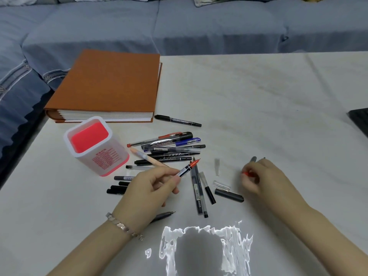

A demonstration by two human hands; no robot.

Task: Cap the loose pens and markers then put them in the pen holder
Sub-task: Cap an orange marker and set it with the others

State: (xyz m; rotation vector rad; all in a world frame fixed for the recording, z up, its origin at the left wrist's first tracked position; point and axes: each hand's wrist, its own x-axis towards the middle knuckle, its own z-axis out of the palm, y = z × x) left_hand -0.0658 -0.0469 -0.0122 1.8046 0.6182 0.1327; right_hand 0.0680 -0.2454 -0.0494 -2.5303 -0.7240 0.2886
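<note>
My left hand (147,188) grips an uncapped red-tipped pen (189,167), its tip pointing up and to the right. My right hand (260,178) pinches a small red cap (247,173) just above the table. A white pen holder (93,145) with a red inside stands to the left and holds no pens. A pile of pens and markers (169,148) lies between the holder and my hands. Two dark pens (199,192) lie side by side below the red tip. A clear cap (221,184) and a dark grey cap (229,195) lie near my right hand.
A thick orange binder (111,84) lies behind the holder. A black marker (177,120) lies alone beside it. A dark object (359,120) shows at the right edge. A blue sofa (179,26) runs behind the white table (258,96). A grey pen (162,216) pokes out under my left wrist.
</note>
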